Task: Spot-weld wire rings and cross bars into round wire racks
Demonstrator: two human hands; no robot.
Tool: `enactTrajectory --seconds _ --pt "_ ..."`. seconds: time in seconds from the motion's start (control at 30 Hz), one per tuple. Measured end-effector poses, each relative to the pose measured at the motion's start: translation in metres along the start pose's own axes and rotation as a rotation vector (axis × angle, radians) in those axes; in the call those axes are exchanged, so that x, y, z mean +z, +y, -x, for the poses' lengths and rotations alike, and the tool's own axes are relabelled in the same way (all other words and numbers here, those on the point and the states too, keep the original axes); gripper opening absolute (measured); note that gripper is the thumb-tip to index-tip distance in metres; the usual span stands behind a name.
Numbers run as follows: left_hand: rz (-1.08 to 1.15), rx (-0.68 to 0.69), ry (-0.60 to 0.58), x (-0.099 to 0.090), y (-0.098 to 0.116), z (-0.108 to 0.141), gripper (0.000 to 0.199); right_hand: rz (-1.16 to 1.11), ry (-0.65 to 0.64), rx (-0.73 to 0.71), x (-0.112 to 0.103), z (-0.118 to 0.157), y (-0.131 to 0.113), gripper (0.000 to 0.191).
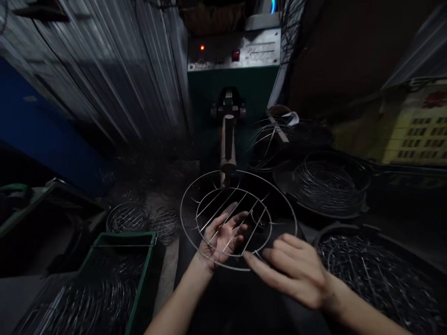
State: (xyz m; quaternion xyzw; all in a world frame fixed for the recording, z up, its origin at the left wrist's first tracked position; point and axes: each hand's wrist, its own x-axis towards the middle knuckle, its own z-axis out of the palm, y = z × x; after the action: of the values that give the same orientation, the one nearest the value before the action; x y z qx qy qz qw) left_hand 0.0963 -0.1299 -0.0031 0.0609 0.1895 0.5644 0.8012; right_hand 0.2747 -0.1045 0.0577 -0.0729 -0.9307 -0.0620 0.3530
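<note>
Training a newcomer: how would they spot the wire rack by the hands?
Find the green machine with a red light. In front of it is the double-ringed wire rack. Unlike the grids at left, it has the left hand behind it and the right hand at its near edge.

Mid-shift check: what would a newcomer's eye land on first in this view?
Probably the round wire rack at lower center, with the left hand showing through its bars and the right hand at its near right edge. Next, the red light glowing at top center, then the green crate of wire pieces at lower left.
</note>
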Motion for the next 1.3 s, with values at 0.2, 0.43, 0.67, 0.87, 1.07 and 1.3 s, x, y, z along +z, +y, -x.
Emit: enactTrajectory --seconds 0.2,0.43,0.67,0.87,1.07,1.3 --pt "-0.117 -0.093 0.067 -0.030 0.010 -0.016 0.042 -0.008 -0.030 0.067 0.029 0.037 -0.017 0.029" --pt "-0.338 0.077 -0.021 -0.046 0.027 -0.020 0.043 -0.160 0.245 0.857 0.047 0.063 0.046 0.036" --pt "-0.480 0.097 -0.011 -0.048 0.023 -0.023 0.054 -0.704 0.124 1.103 0.109 0.030 0.107 0.037" --pt "-0.530 0.087 -0.012 -0.050 0.025 -0.017 0.062 -0.801 0.229 1.111 0.128 0.011 0.113 0.025" --pt "-0.536 0.096 -0.039 -0.057 0.025 -0.018 0.061 -0.832 0.208 1.108 0.129 0.001 0.111 0.020" --pt "-0.470 0.091 -0.038 -0.057 0.026 -0.015 0.061 -0.601 0.264 1.095 0.126 -0.001 0.106 0.015"
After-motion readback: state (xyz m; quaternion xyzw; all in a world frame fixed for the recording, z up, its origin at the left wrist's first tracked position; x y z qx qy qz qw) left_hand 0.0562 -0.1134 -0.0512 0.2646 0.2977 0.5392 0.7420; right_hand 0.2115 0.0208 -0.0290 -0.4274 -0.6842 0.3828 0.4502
